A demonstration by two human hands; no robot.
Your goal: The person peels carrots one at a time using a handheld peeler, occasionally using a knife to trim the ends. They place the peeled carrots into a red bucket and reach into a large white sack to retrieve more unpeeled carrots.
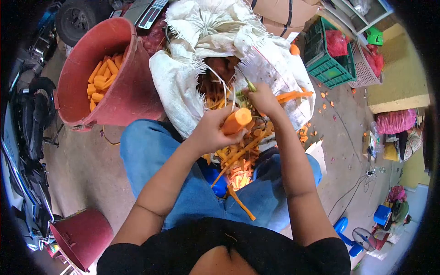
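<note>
Concrete floor (82,169) strewn with peelings (238,160); left hand (211,133) grips a carrot (236,121), right hand (263,98) pinches a peeler (250,84) beside a red tub (123,91).

- A rough storeroom or produce-sorting yard, with a bare concrete floor (87,169) strewn with carrot peelings (238,160).
- Upper left, a big red tub (133,91) full of peeled carrots (103,78).
- At top centre, an open white sack (183,87).
- Upper right, plastic crates (327,66) and cardboard boxes (275,13).
- Far left, a parked motorbike (34,119).
</note>
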